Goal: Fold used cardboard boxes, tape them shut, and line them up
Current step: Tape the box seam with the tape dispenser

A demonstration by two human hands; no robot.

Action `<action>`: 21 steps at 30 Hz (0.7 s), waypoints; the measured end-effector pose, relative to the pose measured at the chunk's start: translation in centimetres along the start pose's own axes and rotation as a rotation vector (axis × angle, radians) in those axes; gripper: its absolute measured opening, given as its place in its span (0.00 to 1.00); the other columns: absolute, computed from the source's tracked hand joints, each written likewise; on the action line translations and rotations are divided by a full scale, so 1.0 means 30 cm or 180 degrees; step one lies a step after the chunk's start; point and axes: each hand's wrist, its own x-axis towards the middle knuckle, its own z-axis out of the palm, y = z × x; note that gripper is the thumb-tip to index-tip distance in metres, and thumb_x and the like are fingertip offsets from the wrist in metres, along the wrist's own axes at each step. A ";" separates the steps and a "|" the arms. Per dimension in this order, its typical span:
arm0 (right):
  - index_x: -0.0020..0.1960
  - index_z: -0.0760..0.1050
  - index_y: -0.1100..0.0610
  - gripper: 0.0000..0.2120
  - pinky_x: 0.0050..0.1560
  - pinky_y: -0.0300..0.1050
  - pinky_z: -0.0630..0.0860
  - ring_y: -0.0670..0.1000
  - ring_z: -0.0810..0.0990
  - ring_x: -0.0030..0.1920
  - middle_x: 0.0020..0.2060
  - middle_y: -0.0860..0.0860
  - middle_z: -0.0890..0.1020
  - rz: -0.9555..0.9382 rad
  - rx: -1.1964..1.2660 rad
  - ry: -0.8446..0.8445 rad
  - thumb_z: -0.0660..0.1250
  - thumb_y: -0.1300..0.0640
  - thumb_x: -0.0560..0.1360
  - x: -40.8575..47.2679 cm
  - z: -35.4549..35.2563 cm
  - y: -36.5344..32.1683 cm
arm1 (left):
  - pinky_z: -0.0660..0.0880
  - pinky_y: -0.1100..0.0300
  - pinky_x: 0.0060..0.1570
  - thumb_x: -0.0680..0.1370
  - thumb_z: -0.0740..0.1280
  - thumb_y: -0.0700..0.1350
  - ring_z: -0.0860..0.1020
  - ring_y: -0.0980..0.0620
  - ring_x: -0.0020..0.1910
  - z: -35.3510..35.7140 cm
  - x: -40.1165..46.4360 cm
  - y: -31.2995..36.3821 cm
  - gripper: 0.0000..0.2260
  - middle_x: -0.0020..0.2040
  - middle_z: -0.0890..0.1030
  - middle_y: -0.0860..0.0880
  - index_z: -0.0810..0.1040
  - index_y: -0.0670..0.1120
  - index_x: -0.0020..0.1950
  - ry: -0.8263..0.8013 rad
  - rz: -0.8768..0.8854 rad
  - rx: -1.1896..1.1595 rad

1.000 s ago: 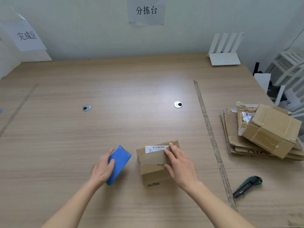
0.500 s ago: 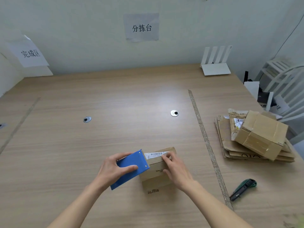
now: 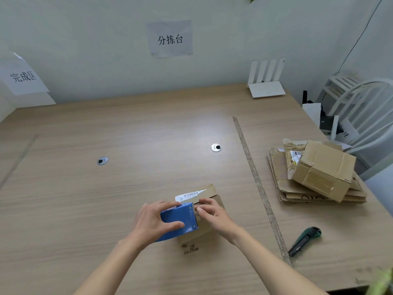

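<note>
Bare forearms, no sleeves visible

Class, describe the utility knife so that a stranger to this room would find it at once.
Start at the wooden table and follow the tape strip towards its near end. Just right of it lies the utility knife, alone on bare wood. It is slim, black and green, unlike the brown stack of flattened cardboard further back.

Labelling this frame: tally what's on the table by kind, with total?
Folded boxes: 2, one under the hands, one on the stack
Flat cardboard stack: 1; sheet count unclear
Tape dispenser: 1, blue, held in the left hand
Knife: 1
Router: 1
Total: 6
</note>
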 end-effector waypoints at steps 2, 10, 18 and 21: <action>0.58 0.84 0.51 0.11 0.63 0.34 0.67 0.36 0.69 0.68 0.69 0.41 0.68 0.0030 0.0011 -0.0127 0.64 0.50 0.83 0.001 -0.004 -0.002 | 0.73 0.57 0.49 0.63 0.72 0.70 0.77 0.60 0.45 0.004 0.005 0.004 0.23 0.46 0.80 0.67 0.77 0.72 0.57 0.0003 0.0073 0.0059; 0.62 0.83 0.49 0.14 0.60 0.30 0.66 0.34 0.68 0.68 0.70 0.41 0.67 0.0090 0.0063 -0.0396 0.64 0.46 0.82 0.009 -0.021 -0.029 | 0.74 0.56 0.47 0.63 0.72 0.69 0.77 0.58 0.43 -0.011 0.012 0.010 0.23 0.44 0.79 0.65 0.77 0.71 0.58 0.0000 0.0117 0.0021; 0.56 0.86 0.52 0.10 0.63 0.37 0.74 0.42 0.79 0.63 0.67 0.45 0.75 0.0057 0.0072 -0.0262 0.74 0.51 0.77 0.033 -0.043 -0.035 | 0.76 0.55 0.48 0.62 0.74 0.67 0.78 0.59 0.45 -0.030 0.026 0.024 0.24 0.48 0.80 0.66 0.77 0.71 0.57 -0.0061 0.0108 -0.0106; 0.53 0.85 0.56 0.05 0.55 0.30 0.75 0.43 0.81 0.59 0.62 0.48 0.79 0.0108 0.0061 -0.0094 0.73 0.58 0.78 0.037 -0.050 -0.033 | 0.76 0.56 0.46 0.62 0.74 0.67 0.78 0.60 0.46 -0.031 0.031 0.023 0.24 0.49 0.81 0.66 0.77 0.71 0.58 -0.0068 0.0061 -0.0114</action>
